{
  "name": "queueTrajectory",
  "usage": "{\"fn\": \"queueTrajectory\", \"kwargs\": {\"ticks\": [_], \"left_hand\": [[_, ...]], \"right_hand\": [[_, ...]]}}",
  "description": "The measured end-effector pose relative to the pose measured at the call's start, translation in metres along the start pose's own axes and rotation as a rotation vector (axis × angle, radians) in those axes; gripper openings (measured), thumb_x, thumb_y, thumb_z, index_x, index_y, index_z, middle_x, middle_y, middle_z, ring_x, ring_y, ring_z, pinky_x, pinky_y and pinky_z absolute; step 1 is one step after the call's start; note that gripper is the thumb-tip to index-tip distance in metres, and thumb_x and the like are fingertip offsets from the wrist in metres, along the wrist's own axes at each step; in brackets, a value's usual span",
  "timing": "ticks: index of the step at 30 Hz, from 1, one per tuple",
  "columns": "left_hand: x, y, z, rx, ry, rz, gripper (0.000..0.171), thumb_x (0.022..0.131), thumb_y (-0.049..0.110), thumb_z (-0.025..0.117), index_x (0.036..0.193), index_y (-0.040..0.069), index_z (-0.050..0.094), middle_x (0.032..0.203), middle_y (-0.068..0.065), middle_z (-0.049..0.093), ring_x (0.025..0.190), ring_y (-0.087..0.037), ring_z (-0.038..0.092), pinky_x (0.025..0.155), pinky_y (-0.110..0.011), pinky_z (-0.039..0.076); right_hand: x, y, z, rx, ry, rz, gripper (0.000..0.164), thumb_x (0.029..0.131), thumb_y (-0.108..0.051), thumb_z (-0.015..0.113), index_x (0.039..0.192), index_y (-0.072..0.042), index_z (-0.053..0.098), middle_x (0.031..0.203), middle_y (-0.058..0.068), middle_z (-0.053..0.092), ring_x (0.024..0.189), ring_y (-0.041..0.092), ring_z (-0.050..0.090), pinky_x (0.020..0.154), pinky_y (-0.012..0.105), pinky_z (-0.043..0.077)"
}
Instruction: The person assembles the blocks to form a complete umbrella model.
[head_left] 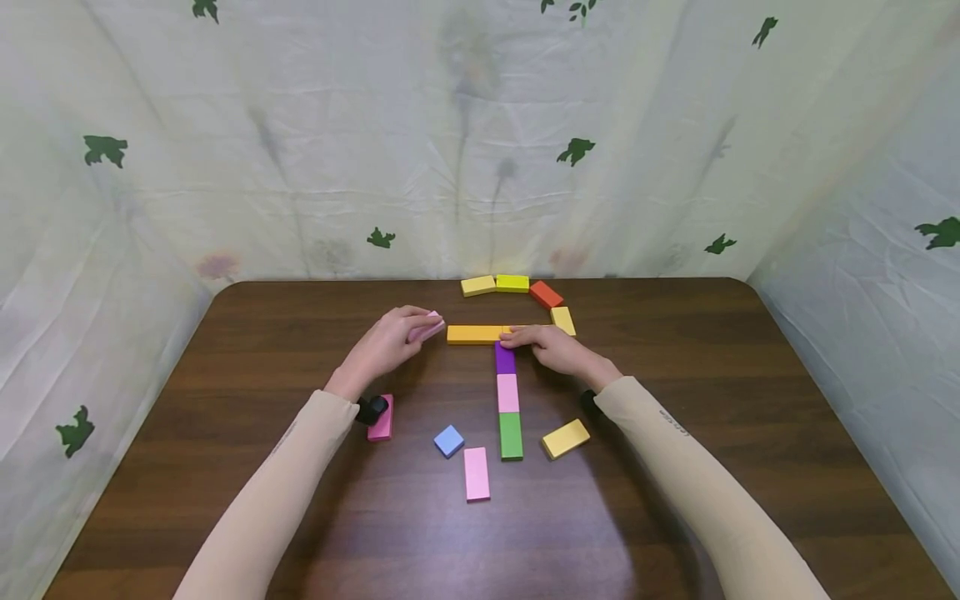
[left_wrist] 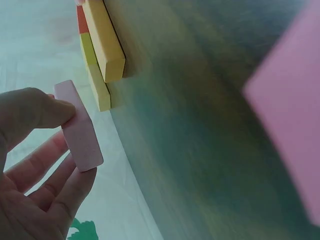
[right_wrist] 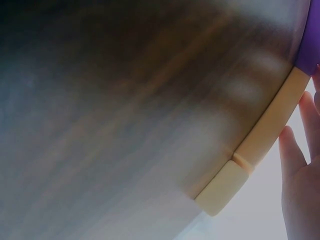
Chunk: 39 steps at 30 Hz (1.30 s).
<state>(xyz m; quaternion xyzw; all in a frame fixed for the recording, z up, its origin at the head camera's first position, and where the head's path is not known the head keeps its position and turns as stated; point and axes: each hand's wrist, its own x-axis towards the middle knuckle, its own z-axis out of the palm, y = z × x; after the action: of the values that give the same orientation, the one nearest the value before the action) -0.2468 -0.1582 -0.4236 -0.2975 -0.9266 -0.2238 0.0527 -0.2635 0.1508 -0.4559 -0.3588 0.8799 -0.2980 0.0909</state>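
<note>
The left hand [head_left: 382, 346] pinches a pale pink block [left_wrist: 82, 135] at its fingertips, an orange block [head_left: 472, 335] lies just to that hand's right, and the right hand [head_left: 558, 348], fingers extended, adjoins a purple block [head_left: 506, 360].

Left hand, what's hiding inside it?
The left hand pinches a pink block between thumb and fingers. One face mostly shows in the left wrist view, but the patch under the thumb and where the fingers press are covered.
</note>
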Motion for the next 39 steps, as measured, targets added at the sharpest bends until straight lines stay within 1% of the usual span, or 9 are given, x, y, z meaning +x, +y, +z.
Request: {"fn": "queueTrajectory", "kwargs": {"ticks": [3,7,13,18,22,23,28,32,39], "left_hand": [[0.011,-0.002,0.002,-0.016,0.005,-0.023,0.038,0.084,-0.005,0.063,0.121,-0.002,0.064,0.12,-0.023,0.06,0.113,-0.036,0.055,0.098,-0.045,0.041],[0.022,-0.004,0.005,-0.011,-0.006,-0.066,0.036,0.085,-0.002,0.063,0.121,-0.002,0.064,0.121,-0.023,0.06,0.114,-0.035,0.054,0.1,-0.044,0.039],[0.037,-0.012,0.013,0.029,-0.014,-0.07,0.034,0.087,-0.002,0.06,0.121,-0.003,0.064,0.119,-0.022,0.061,0.114,-0.034,0.055,0.1,-0.043,0.04],[0.045,-0.017,0.018,0.016,-0.021,-0.086,0.034,0.088,-0.003,0.059,0.122,-0.003,0.064,0.12,-0.022,0.061,0.115,-0.035,0.053,0.101,-0.044,0.039],[0.05,-0.023,0.022,-0.017,-0.011,-0.071,0.034,0.086,-0.004,0.058,0.119,-0.003,0.065,0.118,-0.021,0.062,0.114,-0.035,0.054,0.1,-0.044,0.039],[0.051,-0.025,0.024,-0.015,0.004,-0.055,0.034,0.085,-0.004,0.059,0.118,-0.001,0.067,0.115,-0.02,0.063,0.111,-0.034,0.056,0.099,-0.042,0.04],[0.06,-0.029,0.027,0.001,-0.013,-0.042,0.034,0.085,-0.004,0.057,0.118,-0.001,0.067,0.115,-0.019,0.064,0.112,-0.033,0.056,0.099,-0.041,0.04],[0.066,-0.028,0.028,0.029,-0.042,-0.066,0.034,0.087,-0.005,0.056,0.119,-0.004,0.065,0.118,-0.02,0.063,0.115,-0.034,0.054,0.101,-0.042,0.038],[0.076,-0.028,0.031,0.064,-0.077,-0.104,0.03,0.091,0.0,0.058,0.12,-0.002,0.065,0.12,-0.02,0.062,0.117,-0.032,0.053,0.103,-0.04,0.037]], "right_hand": [[-0.001,0.0,0.001,0.003,-0.001,0.004,0.052,0.087,0.014,0.037,0.128,-0.006,0.062,0.131,0.009,0.058,0.13,0.023,0.044,0.107,0.039,0.031],[-0.002,-0.001,0.001,0.002,-0.001,0.013,0.052,0.087,0.013,0.037,0.128,-0.006,0.062,0.132,0.009,0.058,0.13,0.023,0.044,0.107,0.04,0.032],[-0.001,-0.001,0.002,-0.002,-0.003,0.016,0.052,0.087,0.013,0.037,0.128,-0.007,0.062,0.131,0.007,0.058,0.13,0.022,0.044,0.108,0.039,0.031],[-0.001,0.0,0.001,0.005,0.007,-0.008,0.052,0.086,0.014,0.037,0.127,-0.006,0.063,0.13,0.009,0.059,0.13,0.023,0.045,0.107,0.039,0.032],[-0.001,0.001,0.002,0.008,0.013,-0.016,0.052,0.086,0.015,0.036,0.126,-0.005,0.063,0.13,0.009,0.059,0.129,0.023,0.045,0.107,0.039,0.032],[-0.001,0.002,0.002,0.008,0.013,-0.016,0.052,0.086,0.015,0.036,0.126,-0.005,0.063,0.13,0.009,0.059,0.129,0.023,0.045,0.107,0.039,0.032],[-0.001,0.002,0.001,0.015,0.012,-0.009,0.052,0.087,0.014,0.036,0.126,-0.006,0.063,0.13,0.009,0.059,0.129,0.023,0.045,0.107,0.039,0.032],[0.0,0.002,0.001,0.016,0.013,-0.004,0.052,0.087,0.014,0.036,0.126,-0.006,0.063,0.13,0.009,0.059,0.129,0.022,0.045,0.107,0.039,0.032],[0.002,0.001,0.0,0.032,0.014,0.011,0.051,0.088,0.013,0.035,0.126,-0.006,0.064,0.13,0.009,0.059,0.13,0.023,0.044,0.107,0.038,0.031]]}}
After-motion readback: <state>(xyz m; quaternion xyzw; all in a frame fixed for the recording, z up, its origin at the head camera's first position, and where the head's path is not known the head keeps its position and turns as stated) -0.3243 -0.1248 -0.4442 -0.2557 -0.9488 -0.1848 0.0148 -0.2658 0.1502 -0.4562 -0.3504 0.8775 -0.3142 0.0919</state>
